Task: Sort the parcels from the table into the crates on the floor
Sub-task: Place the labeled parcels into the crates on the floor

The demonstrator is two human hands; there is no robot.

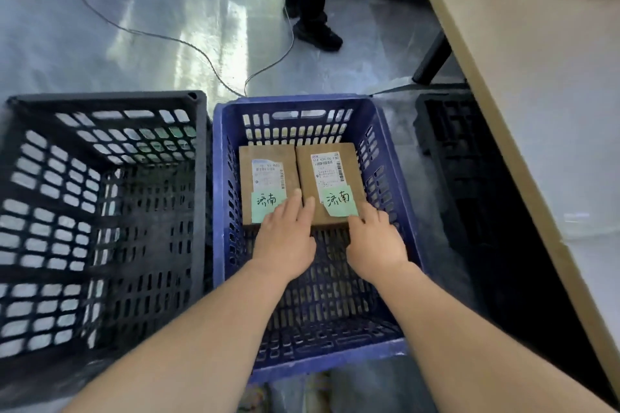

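Note:
Two brown cardboard parcels lie side by side at the far end of the blue crate (231, 178). Each carries a white shipping label and a green handwritten note. My left hand (285, 238) rests with straight fingers across the near edges of the left parcel (268, 157) and the right parcel (330, 174). My right hand (375, 241) touches the near right corner of the right parcel, its fingertips on the box edge; the fingers look slightly bent, and it lifts nothing.
A black crate (100, 100) with nothing in it stands left of the blue one. Another black crate (469, 161) sits right, partly under the beige table (536, 111). A person's dark trousers and shoes (315, 30) stand beyond, with cables (201, 54) on the grey floor.

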